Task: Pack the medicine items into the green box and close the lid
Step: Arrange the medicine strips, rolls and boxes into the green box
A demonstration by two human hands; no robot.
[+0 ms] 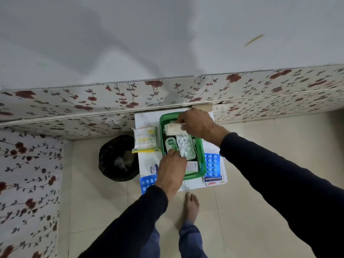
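Green box (pixel 202 161) just right of frame centre, lid off, sitting on a small white table (pixel 147 161) pushed against a flowered wall panel (pixel 74 107). Inside the box: a white bandage roll (pixel 174 129) lying crosswise at the upper end, a green Dettol bottle (pixel 170 144) along the left wall, a strip of silver foil packs (pixel 186 148) just right of the bottle, and a small white carton (pixel 191 167) near the lower end.

Right hand (pixel 197 123) reaching in from the right of the frame over the box's upper end, fingers closed round the right end of the bandage roll; roll low in the box, contact with the floor of the box not clear. Left hand (pixel 172 169) coming up from the lower middle, fingertips pressed on the lower part of the Dettol bottle; grip half hidden by the hand's back, so curled round or merely touching cannot be told.

Outside the box, on the table: a packet of cotton swabs (pixel 146 138) to the left, stacked on a yellow-edged pack; a small round white tub (pixel 153 169) below that, beside the left hand; a blue pill sheet (pixel 147 183) at the lower left corner; another blue pill sheet (pixel 213 162) right of the box; a plaster box (pixel 213 179) at the lower right corner.

Black bin (pixel 118 158) on the tiled floor left of the table. Bare foot (pixel 191 205) below the table.
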